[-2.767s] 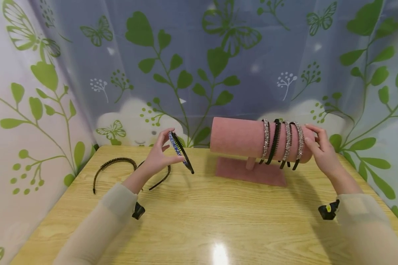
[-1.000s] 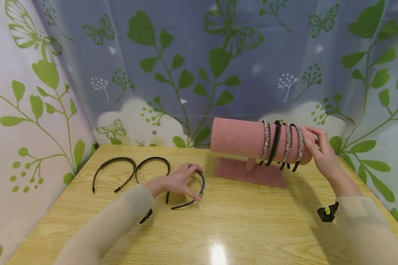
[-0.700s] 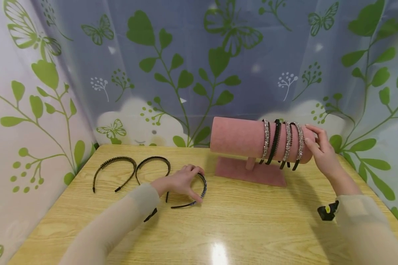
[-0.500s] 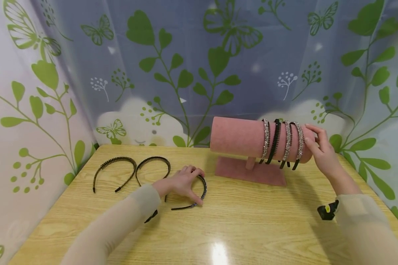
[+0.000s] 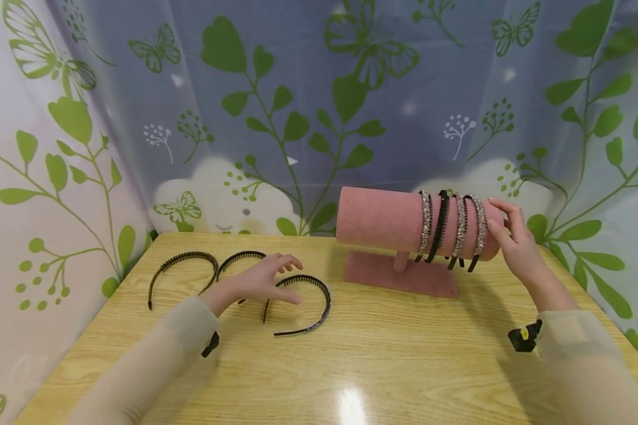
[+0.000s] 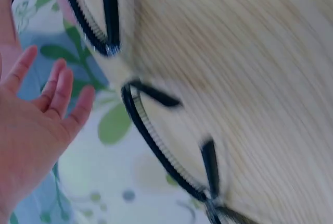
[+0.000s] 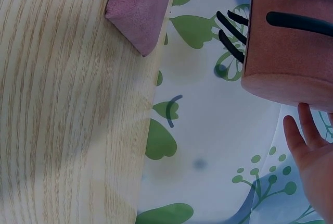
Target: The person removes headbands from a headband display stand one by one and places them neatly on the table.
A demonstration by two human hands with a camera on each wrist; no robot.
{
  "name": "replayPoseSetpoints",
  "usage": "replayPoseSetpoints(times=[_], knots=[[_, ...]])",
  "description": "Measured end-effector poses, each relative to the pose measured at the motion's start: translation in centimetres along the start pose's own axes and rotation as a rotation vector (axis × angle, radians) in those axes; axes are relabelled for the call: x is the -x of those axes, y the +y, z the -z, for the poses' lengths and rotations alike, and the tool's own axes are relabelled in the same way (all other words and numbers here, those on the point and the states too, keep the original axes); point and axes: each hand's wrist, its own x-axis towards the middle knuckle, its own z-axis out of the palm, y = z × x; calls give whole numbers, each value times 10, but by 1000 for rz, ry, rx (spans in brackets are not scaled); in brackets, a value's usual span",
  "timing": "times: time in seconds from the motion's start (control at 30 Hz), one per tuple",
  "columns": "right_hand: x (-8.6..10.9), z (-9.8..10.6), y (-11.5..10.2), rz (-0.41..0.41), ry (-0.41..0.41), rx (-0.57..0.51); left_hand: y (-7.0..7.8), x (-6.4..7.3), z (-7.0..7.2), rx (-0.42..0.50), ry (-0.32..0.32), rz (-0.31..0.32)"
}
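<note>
Fingers loosely spread and empty, the left hand point(image 5: 257, 281) hangs beside the near band point(image 5: 328, 298); the right hand point(image 5: 518, 243) grips the end of the stand point(image 5: 380, 218). Work looks partway: three bands point(image 5: 191, 255) on the table point(image 5: 404, 360), four point(image 5: 481, 227) over the stand.

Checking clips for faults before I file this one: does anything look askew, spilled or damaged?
Nothing stands out: three headbands lie side by side on the table, four others sit round the pink stand, and no break or spill shows.
</note>
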Motion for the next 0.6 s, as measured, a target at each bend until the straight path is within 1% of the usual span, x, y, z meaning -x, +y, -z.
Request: replayPoseSetpoints(times=[0.1, 0.23, 0.4, 0.5, 0.6], knots=[[0, 0, 0, 2, 2, -1, -8, 15, 11, 59, -12, -19], [0, 0, 0, -7, 1, 4, -21, 32, 18, 126, -40, -58], [0, -1, 1, -14, 2, 12, -35, 45, 16, 170, -75, -63], [-1, 0, 1, -14, 3, 9, -39, 49, 12, 193, -87, -49], [-1, 0, 1, -12, 5, 11, -41, 50, 9, 206, -106, -44]])
